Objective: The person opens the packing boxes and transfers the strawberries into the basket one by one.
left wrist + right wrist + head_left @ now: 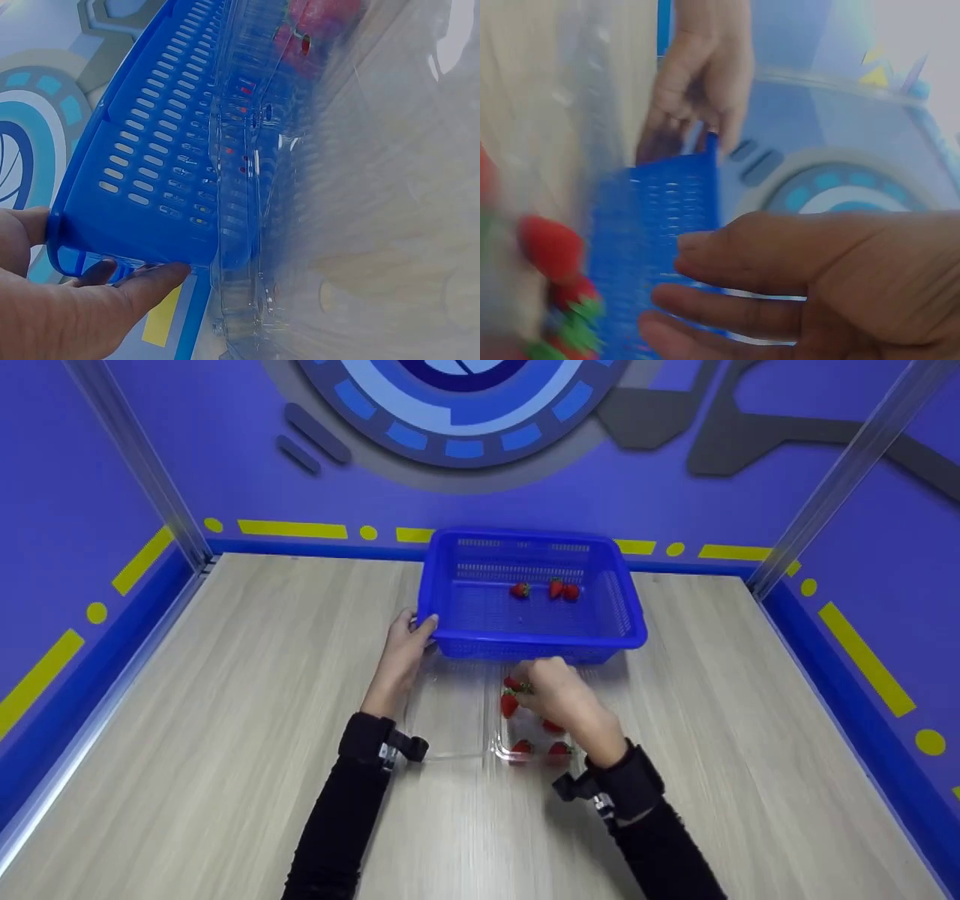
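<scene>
My left hand (405, 649) grips the near left corner of a blue plastic basket (536, 640), thumb over the rim. Three strawberries (520, 590) lie on the basket floor. In front of it sits a clear plastic clamshell box (495, 750), its lid (450, 720) folded out to the left. Several strawberries (559, 750) rest in the box's right half, some partly hidden by my right hand (559, 694), which is above it. In the right wrist view, the fingers (727, 311) are extended and hold nothing; red strawberries (551, 247) show beside them.
The basket stands near the back wall (690, 510) of a wood-grain table (262, 697). Blue side panels (60, 547) and metal corner posts (832, 487) bound the table. Both wrists carry black straps (634, 787) with small cameras.
</scene>
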The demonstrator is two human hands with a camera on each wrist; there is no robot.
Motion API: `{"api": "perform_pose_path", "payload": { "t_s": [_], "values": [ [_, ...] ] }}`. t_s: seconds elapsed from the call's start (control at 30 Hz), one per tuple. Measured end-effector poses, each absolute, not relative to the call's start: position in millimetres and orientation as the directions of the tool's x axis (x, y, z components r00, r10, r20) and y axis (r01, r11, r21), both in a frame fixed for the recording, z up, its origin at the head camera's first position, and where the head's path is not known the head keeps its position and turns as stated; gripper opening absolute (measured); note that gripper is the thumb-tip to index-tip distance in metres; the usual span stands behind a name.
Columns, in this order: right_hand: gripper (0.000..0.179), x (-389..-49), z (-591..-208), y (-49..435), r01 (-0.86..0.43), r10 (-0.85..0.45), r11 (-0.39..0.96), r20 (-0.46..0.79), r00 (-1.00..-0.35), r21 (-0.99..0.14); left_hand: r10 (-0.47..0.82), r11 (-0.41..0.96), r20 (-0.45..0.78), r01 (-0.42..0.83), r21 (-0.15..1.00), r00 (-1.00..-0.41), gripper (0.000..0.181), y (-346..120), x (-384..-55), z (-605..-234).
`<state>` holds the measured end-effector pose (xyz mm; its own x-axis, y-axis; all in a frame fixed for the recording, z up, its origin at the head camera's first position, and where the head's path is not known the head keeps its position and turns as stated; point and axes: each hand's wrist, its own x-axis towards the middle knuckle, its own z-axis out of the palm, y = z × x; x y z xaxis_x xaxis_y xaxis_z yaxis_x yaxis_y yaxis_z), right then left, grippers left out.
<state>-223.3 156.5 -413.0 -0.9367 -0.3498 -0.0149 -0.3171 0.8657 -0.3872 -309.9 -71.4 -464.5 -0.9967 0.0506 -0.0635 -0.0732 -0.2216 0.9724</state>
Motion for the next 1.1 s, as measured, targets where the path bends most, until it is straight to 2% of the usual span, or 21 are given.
{"api": "perform_pose_path", "payload": {
  "t_s": [0.17, 0.27, 0.33, 0.57, 1.1],
  "values": [
    [0.007, -226, -434, 150, -0.264, -0.312, 0.875, -0.055, -0.948, -0.406, 0.031, -0.209, -0.064, -0.069, 0.975, -0.997, 0.039, -71, -311, -469],
    [0.013, -227, -441, 147, -0.269, -0.325, 0.874, -0.075, -0.943, -0.405, 0.031, -0.223, -0.074, -0.079, 0.972, -0.997, 0.039, -71, -310, -469],
    [0.012, -228, -445, 146, -0.28, -0.338, 0.872, -0.081, -0.938, -0.401, 0.035, -0.235, -0.073, -0.079, 0.969, -0.997, 0.039, -70, -311, -470],
    [0.01, -229, -453, 144, -0.337, -0.369, 0.869, -0.022, -0.929, -0.362, 0.043, -0.234, -0.069, -0.078, 0.969, -0.997, 0.04, -71, -310, -467],
    [0.023, -230, -469, 139, -0.289, -0.306, 0.874, 0.019, -0.952, -0.391, 0.05, -0.238, -0.068, -0.078, 0.968, -0.996, 0.037, -72, -309, -467]
  ]
}}
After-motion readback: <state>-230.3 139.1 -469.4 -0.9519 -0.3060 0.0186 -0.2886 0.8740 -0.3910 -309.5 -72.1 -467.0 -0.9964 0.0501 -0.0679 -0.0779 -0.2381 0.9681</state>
